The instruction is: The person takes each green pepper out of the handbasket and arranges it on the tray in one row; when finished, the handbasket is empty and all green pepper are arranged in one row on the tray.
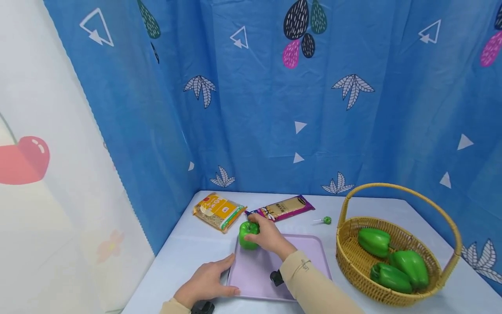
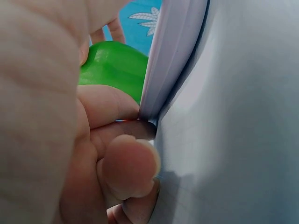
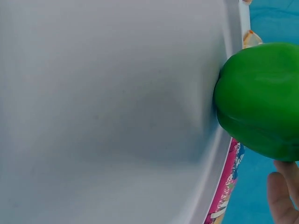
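My right hand (image 1: 268, 235) grips a green bell pepper (image 1: 247, 241) over the far left corner of a pale purple tray (image 1: 274, 279). Seen from the right wrist, the pepper (image 3: 261, 100) overlaps the tray's rim (image 3: 212, 163), with fingertips (image 3: 282, 191) against its side. My left hand (image 1: 209, 279) lies at the tray's near left corner, thumb toward the front edge and fingers along the left side. In the left wrist view its fingers (image 2: 110, 107) touch the outside of the tray wall (image 2: 173, 51), and the green pepper (image 2: 114, 65) shows beyond them.
On the right stands a wicker basket (image 1: 353, 272) with a tall handle, holding several green peppers (image 1: 409, 266). Behind the tray lie a yellow-orange food packet (image 1: 218, 211), a purple packet (image 1: 286, 208) and a green lollipop (image 1: 327, 220). A blue curtain (image 1: 259, 131) hangs behind the white table (image 1: 188, 248).
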`<state>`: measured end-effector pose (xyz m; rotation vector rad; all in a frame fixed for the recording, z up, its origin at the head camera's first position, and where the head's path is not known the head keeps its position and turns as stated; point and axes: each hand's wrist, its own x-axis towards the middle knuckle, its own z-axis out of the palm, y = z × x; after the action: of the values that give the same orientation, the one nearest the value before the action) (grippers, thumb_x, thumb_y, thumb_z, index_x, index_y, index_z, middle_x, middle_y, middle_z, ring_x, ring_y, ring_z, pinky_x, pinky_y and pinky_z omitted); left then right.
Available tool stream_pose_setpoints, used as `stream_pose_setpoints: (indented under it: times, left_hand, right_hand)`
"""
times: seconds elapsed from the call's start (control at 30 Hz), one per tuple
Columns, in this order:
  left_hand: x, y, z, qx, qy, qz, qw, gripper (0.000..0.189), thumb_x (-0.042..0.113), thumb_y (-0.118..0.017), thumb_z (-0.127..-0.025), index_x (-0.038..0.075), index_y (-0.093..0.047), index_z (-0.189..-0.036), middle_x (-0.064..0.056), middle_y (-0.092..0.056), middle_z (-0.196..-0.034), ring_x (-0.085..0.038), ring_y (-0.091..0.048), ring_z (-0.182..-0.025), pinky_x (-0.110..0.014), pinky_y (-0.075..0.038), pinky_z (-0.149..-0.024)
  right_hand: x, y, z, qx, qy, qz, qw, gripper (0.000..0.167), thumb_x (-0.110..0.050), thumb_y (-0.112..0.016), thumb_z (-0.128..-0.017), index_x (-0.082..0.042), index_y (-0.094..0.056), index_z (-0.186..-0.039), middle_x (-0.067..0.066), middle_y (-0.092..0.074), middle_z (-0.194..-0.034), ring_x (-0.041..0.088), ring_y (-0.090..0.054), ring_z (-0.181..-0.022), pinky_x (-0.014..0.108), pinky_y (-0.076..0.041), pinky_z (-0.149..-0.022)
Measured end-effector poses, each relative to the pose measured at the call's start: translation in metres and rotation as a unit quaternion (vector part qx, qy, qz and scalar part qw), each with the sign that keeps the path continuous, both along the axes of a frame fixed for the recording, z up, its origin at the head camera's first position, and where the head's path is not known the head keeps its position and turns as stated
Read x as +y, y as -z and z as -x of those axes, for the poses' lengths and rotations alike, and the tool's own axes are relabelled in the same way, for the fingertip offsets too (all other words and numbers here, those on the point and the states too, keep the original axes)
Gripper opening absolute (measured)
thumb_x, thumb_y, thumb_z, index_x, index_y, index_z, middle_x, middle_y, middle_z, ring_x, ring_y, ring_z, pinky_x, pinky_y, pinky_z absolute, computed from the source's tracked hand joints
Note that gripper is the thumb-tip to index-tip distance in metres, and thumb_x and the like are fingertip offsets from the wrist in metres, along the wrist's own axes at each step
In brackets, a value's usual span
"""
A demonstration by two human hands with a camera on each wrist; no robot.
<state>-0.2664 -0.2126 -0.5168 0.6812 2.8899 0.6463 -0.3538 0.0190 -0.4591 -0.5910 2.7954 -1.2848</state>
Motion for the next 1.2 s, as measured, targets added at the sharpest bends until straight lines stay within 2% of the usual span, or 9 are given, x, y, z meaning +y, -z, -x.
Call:
stream_pose_setpoints:
  times: [0.23, 0.37, 0.47, 0.63, 0.73, 0.83, 0.9, 1.03, 1.2]
  left_hand:
    - [0.002, 0.000, 0.002, 0.004, 0.000, -0.001, 1.0000, 0.110, 0.083, -0.066, -0.077, 0.008, -0.044, -0.156, -0.008, -0.052, -0.156, -0.032, -0.057, -0.136, -0.052, -0.052, -0.109]
    - [0.004, 0.002, 0.002, -0.004, -0.010, 0.000, 0.9999, 0.111, 0.084, -0.066, -0.076, 0.010, -0.044, -0.156, -0.008, -0.052, -0.155, -0.033, -0.057, -0.136, -0.053, -0.052, -0.109]
    - [0.005, 0.003, 0.002, -0.016, -0.019, -0.001, 0.9997, 0.111, 0.083, -0.067, -0.075, 0.012, -0.044, -0.157, -0.007, -0.052, -0.156, -0.034, -0.056, -0.137, -0.055, -0.051, -0.110]
    - [0.005, 0.002, -0.001, -0.023, -0.025, 0.006, 0.9994, 0.112, 0.084, -0.068, -0.075, 0.011, -0.045, -0.157, -0.007, -0.052, -0.156, -0.034, -0.056, -0.138, -0.055, -0.050, -0.111]
    - [0.003, -0.001, -0.002, -0.020, -0.023, 0.011, 0.9995, 0.110, 0.082, -0.069, -0.076, 0.010, -0.045, -0.156, -0.008, -0.052, -0.156, -0.035, -0.056, -0.137, -0.055, -0.050, -0.110]
    - [0.002, -0.003, -0.003, -0.021, -0.020, 0.009, 0.9995, 0.109, 0.080, -0.069, -0.077, 0.009, -0.045, -0.156, -0.009, -0.052, -0.156, -0.036, -0.056, -0.137, -0.056, -0.050, -0.110]
    - [0.002, -0.003, -0.003, -0.022, -0.019, 0.010, 0.9995, 0.109, 0.081, -0.068, -0.077, 0.009, -0.044, -0.156, -0.009, -0.051, -0.156, -0.036, -0.056, -0.137, -0.056, -0.050, -0.110]
    - [0.002, -0.004, -0.002, -0.020, -0.019, 0.011, 0.9996, 0.110, 0.082, -0.068, -0.077, 0.010, -0.044, -0.156, -0.009, -0.052, -0.156, -0.036, -0.056, -0.137, -0.056, -0.050, -0.110]
    - [0.005, -0.004, -0.002, -0.020, -0.018, 0.006, 0.9996, 0.109, 0.080, -0.069, -0.077, 0.009, -0.045, -0.156, -0.010, -0.053, -0.155, -0.036, -0.056, -0.136, -0.057, -0.050, -0.109]
  right_hand:
    - [0.005, -0.003, 0.001, 0.000, 0.005, -0.009, 1.0000, 0.075, -0.037, -0.084, -0.087, -0.020, -0.050, -0.151, 0.008, -0.055, -0.152, 0.033, -0.053, -0.137, 0.059, -0.046, -0.114]
    - [0.012, -0.013, -0.005, 0.003, 0.022, -0.017, 0.9996, 0.079, -0.040, -0.086, -0.084, -0.024, -0.049, -0.153, 0.008, -0.048, -0.158, 0.038, -0.045, -0.145, 0.066, -0.042, -0.114]
    - [0.028, -0.024, -0.010, 0.030, 0.030, -0.022, 0.9988, 0.072, -0.038, -0.085, -0.085, -0.024, -0.054, -0.148, 0.008, -0.051, -0.156, 0.038, -0.045, -0.145, 0.067, -0.042, -0.113]
    - [0.077, -0.053, -0.016, 0.092, 0.049, -0.016, 0.9944, 0.049, -0.032, -0.079, -0.092, -0.019, -0.064, -0.138, 0.006, -0.064, -0.140, 0.033, -0.059, -0.131, 0.058, -0.052, -0.107]
    - [0.117, -0.072, -0.020, 0.114, 0.035, -0.019, 0.9926, 0.038, -0.030, -0.076, -0.095, -0.016, -0.068, -0.130, 0.005, -0.071, -0.127, 0.028, -0.067, -0.116, 0.051, -0.059, -0.098]
    - [0.161, -0.087, -0.026, 0.112, 0.014, -0.042, 0.9927, 0.026, -0.030, -0.073, -0.098, -0.016, -0.072, -0.119, 0.002, -0.074, -0.112, 0.024, -0.070, -0.104, 0.047, -0.062, -0.089]
    - [0.189, -0.092, -0.028, 0.100, 0.018, -0.064, 0.9927, 0.020, -0.032, -0.071, -0.099, -0.017, -0.073, -0.112, 0.000, -0.074, -0.105, 0.022, -0.070, -0.100, 0.043, -0.063, -0.086]
    - [0.235, -0.086, -0.028, 0.077, 0.051, -0.086, 0.9920, 0.019, -0.031, -0.069, -0.100, -0.014, -0.075, -0.107, 0.001, -0.072, -0.100, 0.023, -0.068, -0.097, 0.040, -0.063, -0.079]
    - [0.272, -0.048, -0.022, 0.096, 0.117, -0.092, 0.9842, 0.021, -0.027, -0.066, -0.102, -0.008, -0.073, -0.110, 0.008, -0.073, -0.103, 0.030, -0.068, -0.099, 0.046, -0.061, -0.077]
